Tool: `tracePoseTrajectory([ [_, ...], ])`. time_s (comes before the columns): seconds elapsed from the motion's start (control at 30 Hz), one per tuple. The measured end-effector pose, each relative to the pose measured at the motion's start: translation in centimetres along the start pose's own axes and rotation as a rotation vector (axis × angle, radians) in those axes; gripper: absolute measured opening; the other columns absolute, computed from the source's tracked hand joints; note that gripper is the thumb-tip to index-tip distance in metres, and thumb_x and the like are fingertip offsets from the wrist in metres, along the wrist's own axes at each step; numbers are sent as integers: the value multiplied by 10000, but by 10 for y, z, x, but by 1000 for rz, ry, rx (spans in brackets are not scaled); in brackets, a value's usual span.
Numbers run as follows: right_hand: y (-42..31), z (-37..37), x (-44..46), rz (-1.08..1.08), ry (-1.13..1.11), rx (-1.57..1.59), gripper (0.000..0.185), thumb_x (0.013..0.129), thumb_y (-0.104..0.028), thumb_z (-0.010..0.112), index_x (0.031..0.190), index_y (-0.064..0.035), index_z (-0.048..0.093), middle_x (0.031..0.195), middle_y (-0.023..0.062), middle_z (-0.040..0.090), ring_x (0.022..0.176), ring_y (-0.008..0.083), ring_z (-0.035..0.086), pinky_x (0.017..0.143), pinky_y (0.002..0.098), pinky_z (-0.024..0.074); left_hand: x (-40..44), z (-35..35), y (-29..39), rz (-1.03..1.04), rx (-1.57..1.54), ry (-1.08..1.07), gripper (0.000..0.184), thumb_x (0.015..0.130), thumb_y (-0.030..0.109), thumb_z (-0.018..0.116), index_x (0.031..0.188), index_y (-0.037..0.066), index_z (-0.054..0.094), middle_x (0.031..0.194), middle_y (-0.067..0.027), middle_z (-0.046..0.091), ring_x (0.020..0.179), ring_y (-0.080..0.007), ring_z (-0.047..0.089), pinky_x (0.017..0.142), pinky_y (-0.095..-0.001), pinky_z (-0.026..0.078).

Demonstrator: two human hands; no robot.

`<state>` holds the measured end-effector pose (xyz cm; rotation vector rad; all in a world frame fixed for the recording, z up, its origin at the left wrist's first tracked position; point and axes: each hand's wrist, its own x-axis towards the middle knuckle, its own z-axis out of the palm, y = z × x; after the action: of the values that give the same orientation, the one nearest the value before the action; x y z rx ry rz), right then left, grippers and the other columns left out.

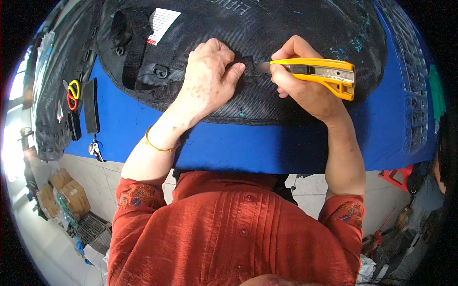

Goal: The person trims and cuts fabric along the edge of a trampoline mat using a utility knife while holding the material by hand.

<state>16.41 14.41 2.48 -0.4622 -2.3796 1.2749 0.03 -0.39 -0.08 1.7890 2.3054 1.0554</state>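
A large black mesh fabric piece (305,105) with straps, a buckle (160,71) and a white label (163,24) lies on the blue table. My left hand (208,76) rests on the fabric, thumb pointing right beside a black strap piece (248,66); its fingers are curled and what they hold, if anything, is hidden. In my right hand (305,86) is a yellow utility knife (317,69). Its blade points left and touches or lies just over the fabric near the strap, a short way from my left thumb.
Red and yellow scissors (73,94), a black flat case (91,106) and keys (95,150) lie at the left of the blue table (229,148). Another black fabric piece (55,95) is at the far left. Clear plastic (415,95) covers the right edge. Cardboard boxes (71,193) stand on the floor.
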Motion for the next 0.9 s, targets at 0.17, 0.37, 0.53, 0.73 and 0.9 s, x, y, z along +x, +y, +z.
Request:
tracePoseTrajectory([
  [0.17,1,-2,0,-12,-49,-48,119,759,-38,687,756,-66,572,823,42,539,726,210,609,636,321,514,0,0,-1,5,2,-18,206,821,152,741,832,-20,629,913,-161,600,883,-346,599,791,-416,489],
  [0.37,2,-3,-2,-174,-135,-147,175,726,-60,693,692,-58,521,812,44,539,734,219,598,660,345,486,1,-1,0,0,-4,-26,206,822,154,742,833,-21,633,909,-159,599,880,-345,599,789,-416,489],
  [0.53,6,-2,-1,-158,-96,-161,150,750,-57,679,715,-61,534,818,45,540,720,211,602,651,343,489,2,0,1,-20,-19,12,145,772,117,748,795,-10,683,883,-150,634,851,-347,608,796,-440,484],
  [0.73,-6,2,-2,103,-18,233,125,885,-95,649,945,-61,544,824,4,529,586,93,593,533,248,506,2,-1,2,-2,-20,15,148,771,119,748,782,-10,676,879,-152,633,852,-348,606,790,-443,484],
  [0.9,-6,3,-2,174,12,343,122,886,-104,657,937,-65,554,860,3,542,607,83,596,531,240,510,2,-1,3,-8,-16,13,150,768,120,749,779,-9,674,870,-153,634,851,-348,606,786,-444,484],
])
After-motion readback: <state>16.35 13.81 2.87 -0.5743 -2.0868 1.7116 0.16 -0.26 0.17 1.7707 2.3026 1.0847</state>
